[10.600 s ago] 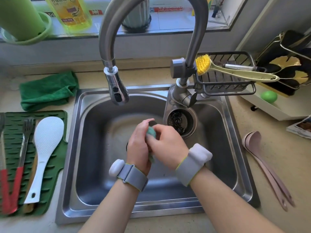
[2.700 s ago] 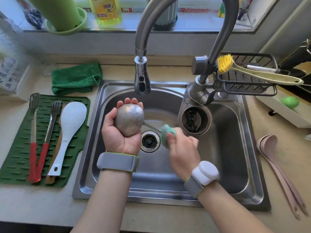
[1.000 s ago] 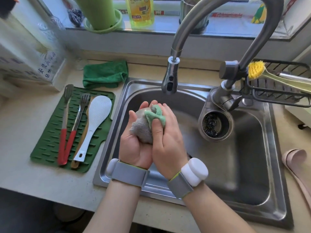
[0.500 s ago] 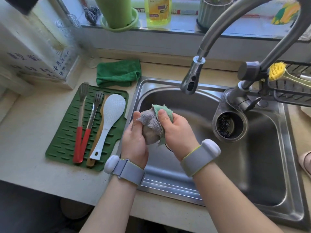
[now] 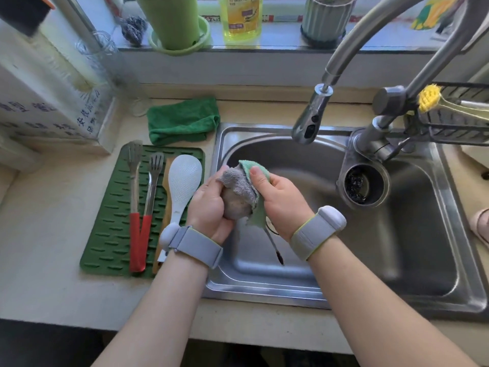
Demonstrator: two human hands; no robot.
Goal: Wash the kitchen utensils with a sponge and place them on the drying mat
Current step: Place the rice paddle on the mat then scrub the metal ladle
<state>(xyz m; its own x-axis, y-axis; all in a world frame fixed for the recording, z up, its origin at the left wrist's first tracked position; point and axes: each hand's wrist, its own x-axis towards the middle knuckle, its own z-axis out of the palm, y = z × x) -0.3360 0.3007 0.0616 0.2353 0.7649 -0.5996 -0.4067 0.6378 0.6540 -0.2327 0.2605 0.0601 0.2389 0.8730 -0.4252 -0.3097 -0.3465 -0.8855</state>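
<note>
Gripping a metal ladle [image 5: 235, 207] by its bowl, the left hand [image 5: 209, 205] holds it over the sink [image 5: 397, 260] while the right hand [image 5: 280, 200] pinches a sponge [image 5: 251, 168] against the bowl. The ladle's handle points down toward the person. The drying mat [image 5: 111, 207] lies just left, nearer the left hand.

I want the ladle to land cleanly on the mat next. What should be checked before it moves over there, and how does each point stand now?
1. Left hand grips ladle bowl: ok.
2. Sponge off the ladle: not ok, right hand presses it on.
3. Ladle rinsed: cannot tell; no water seen leaving the tap.
4. Free space on green mat: ok, left strip bare.
5. Handle clear of sink wall: ok, it hangs free.
</note>
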